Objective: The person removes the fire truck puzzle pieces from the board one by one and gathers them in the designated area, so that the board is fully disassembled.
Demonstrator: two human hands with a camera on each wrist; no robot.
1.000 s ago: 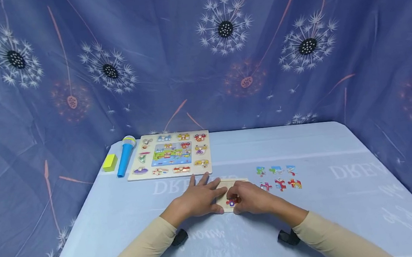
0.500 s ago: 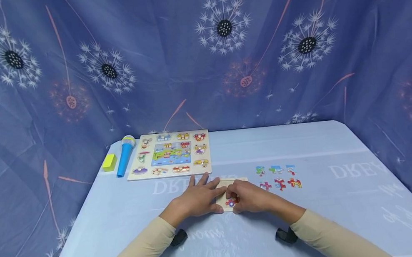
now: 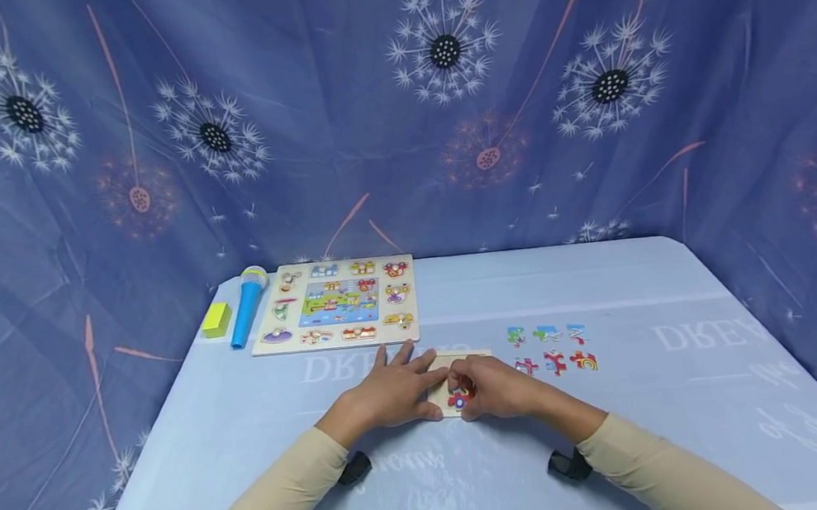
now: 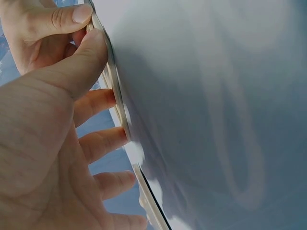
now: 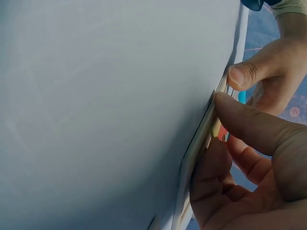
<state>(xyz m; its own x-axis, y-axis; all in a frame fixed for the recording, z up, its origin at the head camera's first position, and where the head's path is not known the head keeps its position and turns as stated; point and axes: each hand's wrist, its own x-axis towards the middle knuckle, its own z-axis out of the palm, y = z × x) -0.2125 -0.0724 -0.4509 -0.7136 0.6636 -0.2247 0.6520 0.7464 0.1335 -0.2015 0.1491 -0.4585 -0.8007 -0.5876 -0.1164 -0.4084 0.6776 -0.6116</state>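
In the head view, a small wooden puzzle tray point(image 3: 438, 405) lies on the table between the hands. My left hand point(image 3: 390, 391) rests on its left side with fingers spread, the thumb along the near edge. My right hand point(image 3: 499, 385), its fingers curled, pinches a red and blue jigsaw piece point(image 3: 459, 398) over the tray's lower part. In the right wrist view, a strip of red and yellow of the jigsaw piece point(image 5: 222, 132) shows between thumb and fingers; the rest is hidden. Close to the right hand lie several loose jigsaw pieces point(image 3: 555, 362) in two rows.
Behind the left hand lies a larger wooden peg puzzle board point(image 3: 343, 337) with vehicle shapes. A blue toy microphone point(image 3: 246, 312) and a yellow block point(image 3: 217, 319) sit at the table's back left corner. A dandelion-patterned blue curtain point(image 3: 365, 126) hangs behind the table point(image 3: 605, 276).
Both hands keep their places at the tray. Slightly more of the red and blue jigsaw piece shows beside the right fingers; the head view has shifted a little.
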